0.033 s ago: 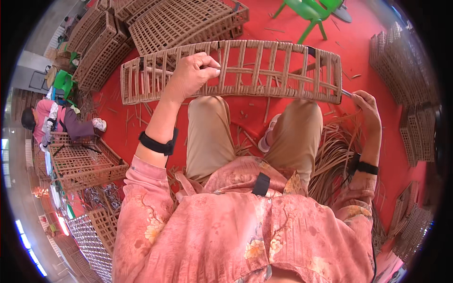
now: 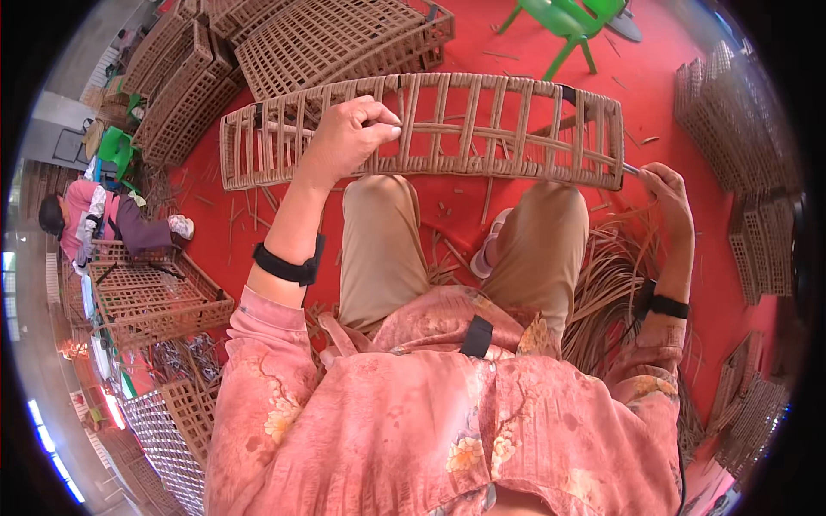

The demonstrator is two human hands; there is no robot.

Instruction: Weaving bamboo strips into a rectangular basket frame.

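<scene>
A long, slightly curved wicker frame [image 2: 508, 168] with upright slats and wrapped edges lies across my knees. My left hand [image 2: 351, 138] is closed at its middle-left part, thumb and bent forefinger pressed together against the slats. A horizontal strand [image 2: 465, 131] runs through the slats to the right of those fingertips. At the frame's right end, my right hand [image 2: 669, 191] pinches a thin grey rod-like piece [image 2: 631, 169], which meets the lower right corner. Whether this piece is a tool or part of the frame I cannot tell.
Loose rattan strands [image 2: 615, 275] lie beside my right leg on the red floor [image 2: 482, 202]. Stacked wicker panels [image 2: 335, 47] stand beyond the frame, with more stacks [image 2: 731, 129] at right. A green chair [image 2: 568, 21] stands far off; another person [image 2: 95, 211] sits at left.
My right hand has shifted very slightly up and to the left. My left hand and the frame stay where they were.
</scene>
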